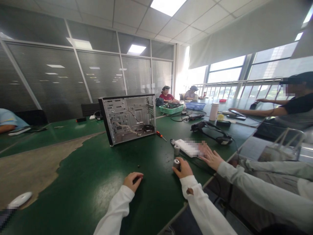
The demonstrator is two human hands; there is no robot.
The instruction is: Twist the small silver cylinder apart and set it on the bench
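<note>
My right hand [185, 168] is closed around a small cylindrical motor [176, 164], a grey metal can with a pale, dark-holed top, upright at the table. Just behind it stands a similar motor [176, 149]. My left hand [132, 181] rests on the green table [97, 182] with its fingers curled together; whether anything is inside is hidden. A tiny dark piece [138, 166] lies beyond my left hand. Farther back is an open computer case [129, 119] standing on its edge, with cables inside. An orange-handled screwdriver [161, 135] lies beside the case.
A co-worker's hand [212, 157] reaches in from the right, by a white power bank-like box [187, 148]. Behind are a black head strap [211, 130], a pink bottle [214, 112], a green basket [171, 109] of parts and a blue basket [195, 106]. Other people sit around the table.
</note>
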